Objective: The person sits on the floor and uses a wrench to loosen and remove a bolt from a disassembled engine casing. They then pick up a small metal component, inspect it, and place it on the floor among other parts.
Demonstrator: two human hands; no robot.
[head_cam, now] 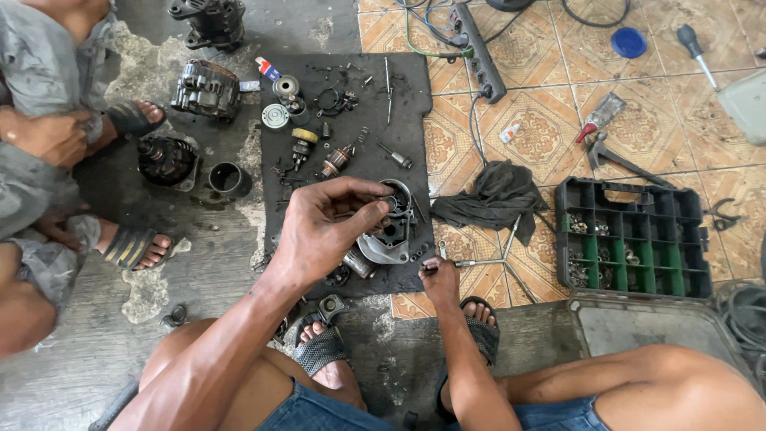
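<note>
Head view: black mat (pixel 399 88) bears a grey metal housing (pixel 389 239) at its near edge. Left hand (pixel 323 227) pinches closed on a small part atop that housing; right hand (pixel 441 275), beside it, grips a thin tool (pixel 479 262). Advisable: steady the housing, seat squarely.

Concrete and tiled floor (pixel 550 132), black mat (pixel 407 120) strewn with motor parts, compartment box (pixel 634 239), dark rag (pixel 499 195)

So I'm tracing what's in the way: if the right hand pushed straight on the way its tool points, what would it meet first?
The right hand holds a thin metal tool pointing toward the black parts organizer. First in line looks to be the crossing metal rod beside the dark rag, though depth is unclear.
</note>
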